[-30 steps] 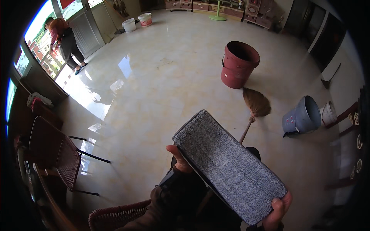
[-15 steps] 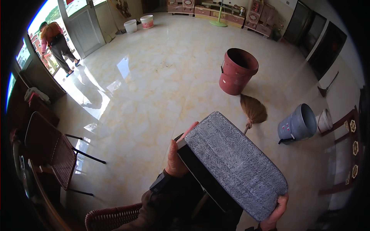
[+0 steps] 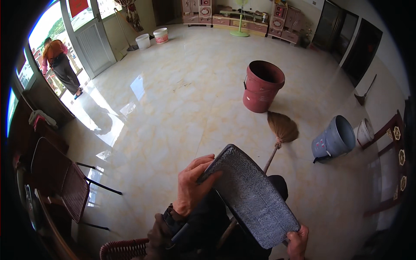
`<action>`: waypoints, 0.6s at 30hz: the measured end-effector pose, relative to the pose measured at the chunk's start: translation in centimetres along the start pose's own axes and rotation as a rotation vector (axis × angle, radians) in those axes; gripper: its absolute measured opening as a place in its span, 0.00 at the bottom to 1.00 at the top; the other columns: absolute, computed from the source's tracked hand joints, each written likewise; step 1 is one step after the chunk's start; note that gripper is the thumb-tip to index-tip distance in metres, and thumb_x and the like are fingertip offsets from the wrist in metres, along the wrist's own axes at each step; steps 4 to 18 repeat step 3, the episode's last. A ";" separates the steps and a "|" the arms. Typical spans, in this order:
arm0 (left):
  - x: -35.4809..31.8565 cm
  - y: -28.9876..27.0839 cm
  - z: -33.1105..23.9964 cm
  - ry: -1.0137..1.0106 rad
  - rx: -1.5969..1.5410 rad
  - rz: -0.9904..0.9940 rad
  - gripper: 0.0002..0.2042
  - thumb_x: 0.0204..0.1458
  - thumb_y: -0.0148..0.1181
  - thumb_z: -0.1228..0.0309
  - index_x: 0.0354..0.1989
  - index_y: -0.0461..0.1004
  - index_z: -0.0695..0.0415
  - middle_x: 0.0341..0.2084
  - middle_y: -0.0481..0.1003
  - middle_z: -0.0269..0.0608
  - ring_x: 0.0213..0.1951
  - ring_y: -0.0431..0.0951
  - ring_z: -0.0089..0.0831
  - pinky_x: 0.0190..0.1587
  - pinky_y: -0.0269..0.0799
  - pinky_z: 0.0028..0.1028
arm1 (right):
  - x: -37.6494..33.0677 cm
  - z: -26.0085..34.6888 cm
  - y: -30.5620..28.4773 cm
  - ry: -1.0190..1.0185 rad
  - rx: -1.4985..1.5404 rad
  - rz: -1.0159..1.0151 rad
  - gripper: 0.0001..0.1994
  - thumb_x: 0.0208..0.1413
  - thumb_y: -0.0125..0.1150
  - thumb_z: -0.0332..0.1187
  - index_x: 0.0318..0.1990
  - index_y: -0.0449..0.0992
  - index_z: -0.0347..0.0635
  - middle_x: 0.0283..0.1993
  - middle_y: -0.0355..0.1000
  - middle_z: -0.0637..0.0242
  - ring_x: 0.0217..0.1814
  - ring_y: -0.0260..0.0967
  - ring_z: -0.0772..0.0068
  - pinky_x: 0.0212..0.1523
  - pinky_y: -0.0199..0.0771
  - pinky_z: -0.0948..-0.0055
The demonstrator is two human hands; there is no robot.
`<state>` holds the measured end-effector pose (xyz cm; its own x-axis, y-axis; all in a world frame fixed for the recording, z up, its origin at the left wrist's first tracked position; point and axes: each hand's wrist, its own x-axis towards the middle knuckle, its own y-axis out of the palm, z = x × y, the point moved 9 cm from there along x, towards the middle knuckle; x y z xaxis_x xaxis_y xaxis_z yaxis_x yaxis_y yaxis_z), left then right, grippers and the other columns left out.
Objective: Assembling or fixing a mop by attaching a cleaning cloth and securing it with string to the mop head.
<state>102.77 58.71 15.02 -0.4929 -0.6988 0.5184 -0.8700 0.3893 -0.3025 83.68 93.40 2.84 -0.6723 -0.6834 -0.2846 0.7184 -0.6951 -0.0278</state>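
Note:
A grey, fuzzy rectangular flat mop pad with a dark edge is tilted over my lap, between my two hands. My left hand grips its upper left end, thumb on the fuzzy face and fingers behind. At the lower right corner, my right hand pinches the edge with the thumb on top. Whatever lies on the pad's back side is hidden. Just past the pad, a straw broom lies with its handle running back under it toward my legs.
A red bucket stands ahead by the broom's bristles. To the right are a blue-grey bucket and a small white bucket. A woven chair stands left. Another person is at the open doorway.
The pad has tipped and drawn lower, its face now more steeply angled. My left hand has shifted from its side to wrap the upper end. The person at the door has straightened somewhat.

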 end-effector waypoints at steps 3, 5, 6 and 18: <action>-1.2 1.1 -1.3 0.082 0.029 0.061 0.16 0.45 0.70 0.78 0.45 0.81 0.54 0.43 0.80 0.45 0.44 0.82 0.37 0.45 0.78 0.29 | -0.7 1.1 1.1 0.027 -0.087 0.167 0.25 0.41 0.52 0.28 0.51 0.71 0.27 0.46 0.75 0.51 0.44 0.74 0.67 0.51 0.74 0.63; -1.2 1.1 -1.3 0.082 0.029 0.061 0.16 0.45 0.70 0.78 0.45 0.81 0.54 0.43 0.80 0.45 0.44 0.82 0.37 0.45 0.78 0.29 | -0.7 1.1 1.1 0.027 -0.087 0.167 0.25 0.41 0.52 0.28 0.51 0.71 0.27 0.46 0.75 0.51 0.44 0.74 0.67 0.51 0.74 0.63; -1.2 1.1 -1.3 0.082 0.029 0.061 0.16 0.45 0.70 0.78 0.45 0.81 0.54 0.43 0.80 0.45 0.44 0.82 0.37 0.45 0.78 0.29 | -0.7 1.1 1.1 0.027 -0.087 0.167 0.25 0.41 0.52 0.28 0.51 0.71 0.27 0.46 0.75 0.51 0.44 0.74 0.67 0.51 0.74 0.63; -1.2 1.1 -1.3 0.082 0.029 0.061 0.16 0.45 0.70 0.78 0.45 0.81 0.54 0.43 0.80 0.45 0.44 0.82 0.37 0.45 0.78 0.29 | -0.7 1.1 1.1 0.027 -0.087 0.167 0.25 0.41 0.52 0.28 0.51 0.71 0.27 0.46 0.75 0.51 0.44 0.74 0.67 0.51 0.74 0.63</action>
